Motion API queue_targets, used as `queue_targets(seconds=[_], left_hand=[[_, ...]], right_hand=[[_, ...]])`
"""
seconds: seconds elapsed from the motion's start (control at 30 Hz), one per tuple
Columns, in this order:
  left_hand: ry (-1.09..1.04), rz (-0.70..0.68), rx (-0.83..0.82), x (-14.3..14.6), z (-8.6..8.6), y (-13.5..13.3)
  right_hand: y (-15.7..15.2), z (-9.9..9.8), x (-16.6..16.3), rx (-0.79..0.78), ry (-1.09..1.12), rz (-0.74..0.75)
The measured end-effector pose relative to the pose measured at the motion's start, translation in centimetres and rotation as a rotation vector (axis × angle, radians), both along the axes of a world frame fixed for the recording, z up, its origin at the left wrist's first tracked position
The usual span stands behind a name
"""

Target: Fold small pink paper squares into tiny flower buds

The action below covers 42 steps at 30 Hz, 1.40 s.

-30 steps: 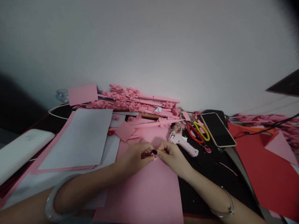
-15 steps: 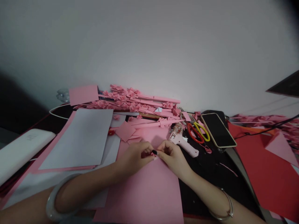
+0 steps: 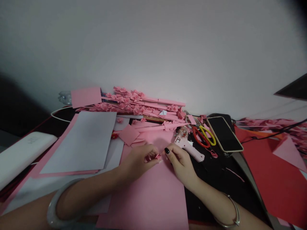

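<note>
With the left hand (image 3: 139, 161), pinching a small folded pink paper piece (image 3: 157, 156) between thumb and fingertips, closed snugly on it. With the right hand (image 3: 180, 161), poised just beside the same piece, fingers curled, black-nailed thumb lifted; cannot tell whether touching or gripping it. Holding the piece just over the far end of a large pink sheet (image 3: 148, 198) laid flat on the bench (image 3: 216, 179), between the two hands.

Judged very light, thin and easily crushed, and probably prone to springing open at the creases. Best taken at the folded edges, with fingertips only and gentle pressure. By the matte look, not slippery.

Just beyond the right hand, a pink glue gun (image 3: 189, 147), then red and yellow scissors (image 3: 203, 134) and a phone (image 3: 224, 133) lying face up. To the left, white sheets (image 3: 83, 142) over more pink paper, with a white device (image 3: 21, 153) at the edge. Along the wall, a heap of pink paper flowers and strips (image 3: 134, 103). At far right, red paper (image 3: 271, 179). On the wrists, a pale bangle (image 3: 54, 204) on the left and a thin bracelet (image 3: 233, 210) on the right.
</note>
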<state>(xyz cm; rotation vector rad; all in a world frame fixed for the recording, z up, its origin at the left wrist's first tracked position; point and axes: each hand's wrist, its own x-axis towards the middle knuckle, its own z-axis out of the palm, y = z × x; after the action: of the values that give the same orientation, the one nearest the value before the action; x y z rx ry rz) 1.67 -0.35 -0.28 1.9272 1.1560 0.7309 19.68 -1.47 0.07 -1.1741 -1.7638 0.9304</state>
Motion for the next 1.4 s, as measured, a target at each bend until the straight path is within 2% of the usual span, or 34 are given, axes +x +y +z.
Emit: queue_targets(seconds=[0.37,0.53,0.67,0.83,1.1,1.4], left_hand=[[0.025,0.016,0.033,0.0,-0.5,0.1],[0.016,-0.016,0.008,0.0,-0.4,0.1],[0.028,-0.038,-0.016,-0.1,-0.2,0.0],[0.090,-0.055,-0.029,-0.2,-0.2,0.0],[0.097,-0.040,0.010,-0.2,-0.5,0.2],[0.119,-0.071,0.032,-0.2,-0.4,0.2]], right_hand=[[-0.1,-0.2,0.0,0.133,-0.082,0.015],[-0.1,0.0,0.0,0.115,-0.092,0.039],[0.2,-0.1,-0.1,0.046,-0.102,0.050],[0.5,-0.5,-0.1,-0.123,-0.078,0.057],[0.4,-0.3,-0.4,-0.185,0.009,-0.028],[1.0,-0.5,0.0,-0.375,0.036,0.086]])
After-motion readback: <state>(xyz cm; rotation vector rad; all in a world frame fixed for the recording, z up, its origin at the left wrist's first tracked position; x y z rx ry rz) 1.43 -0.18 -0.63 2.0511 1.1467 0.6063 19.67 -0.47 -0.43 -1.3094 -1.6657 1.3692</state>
